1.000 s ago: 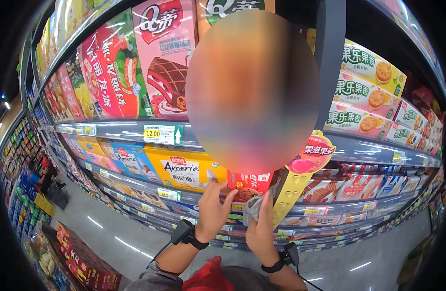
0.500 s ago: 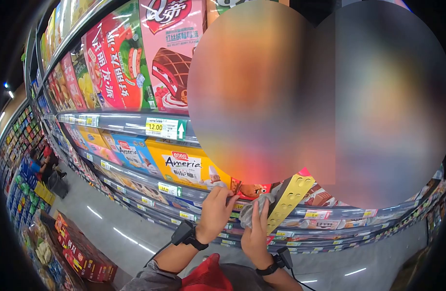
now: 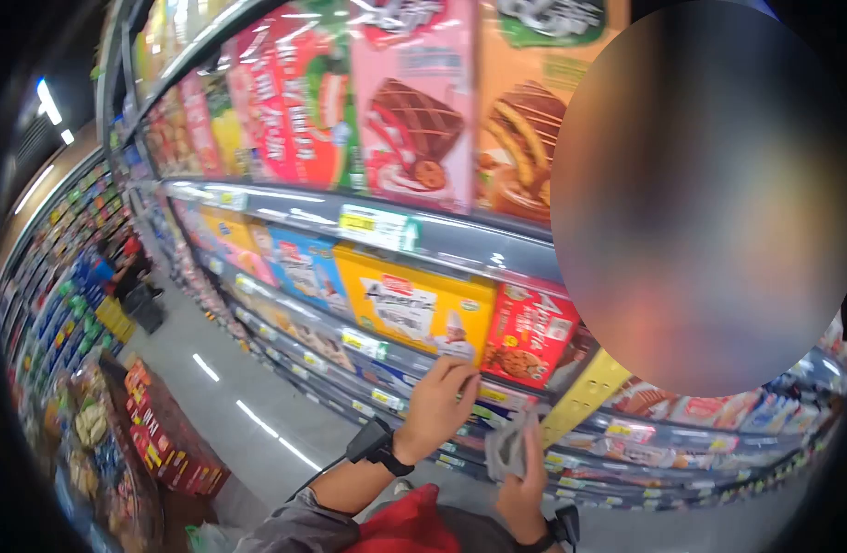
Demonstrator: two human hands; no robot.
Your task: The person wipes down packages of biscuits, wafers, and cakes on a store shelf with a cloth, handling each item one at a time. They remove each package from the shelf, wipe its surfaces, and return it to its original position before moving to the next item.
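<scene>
My right hand grips a crumpled grey cloth in front of the lower shelf edge. To its left, my left hand has its fingers curled together by the shelf lip; whether anything is pinched in them is hidden. Just above that hand stands a yellow Ameria box, with a red cookie box at its right. A yellow perforated strip slants up just right of the cloth.
Larger snack boxes, including a pink one and an orange one, fill the shelf above. A red carton stands on the aisle floor at left. A person is farther down the aisle. A blurred patch hides the right side.
The view has swung to the right, so the shelf goods sit further left-to-right across it and the red box shows fully. Both hands stay close to the shelf edge; the cloth remains in my right hand.
</scene>
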